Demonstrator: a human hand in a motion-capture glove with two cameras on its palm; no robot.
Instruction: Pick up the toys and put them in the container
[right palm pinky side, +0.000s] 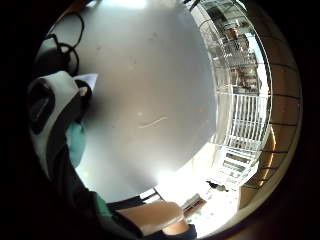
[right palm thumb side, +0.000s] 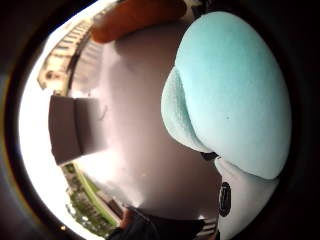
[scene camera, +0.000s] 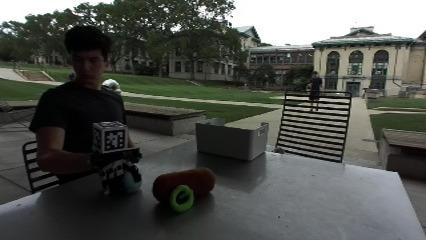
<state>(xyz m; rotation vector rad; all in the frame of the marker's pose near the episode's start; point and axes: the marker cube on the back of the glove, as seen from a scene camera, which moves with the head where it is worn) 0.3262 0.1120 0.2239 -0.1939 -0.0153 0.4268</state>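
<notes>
At the table's left end, my gloved right hand (scene camera: 116, 164) comes down over a light teal plush toy (scene camera: 129, 184) and grips it against the tabletop. That teal toy (right palm thumb side: 235, 90) fills much of the thumb side palm view, and a strip of it (right palm pinky side: 76, 142) shows beside the glove in the little finger side view. An orange roll-shaped plush toy (scene camera: 188, 182) with a green ring end (scene camera: 180, 198) lies just right of the hand; the same orange toy (right palm thumb side: 135, 17) shows beyond the teal one. The grey open container (scene camera: 231, 139) stands at the far edge, and the container (right palm thumb side: 75, 127) lies across bare tabletop.
The grey table (scene camera: 299, 200) stretches wide to the right. A black slatted chair (scene camera: 314, 125) stands behind the far edge, right of the container. The person's bare forearm (right palm pinky side: 155, 215) rests near the table's edge.
</notes>
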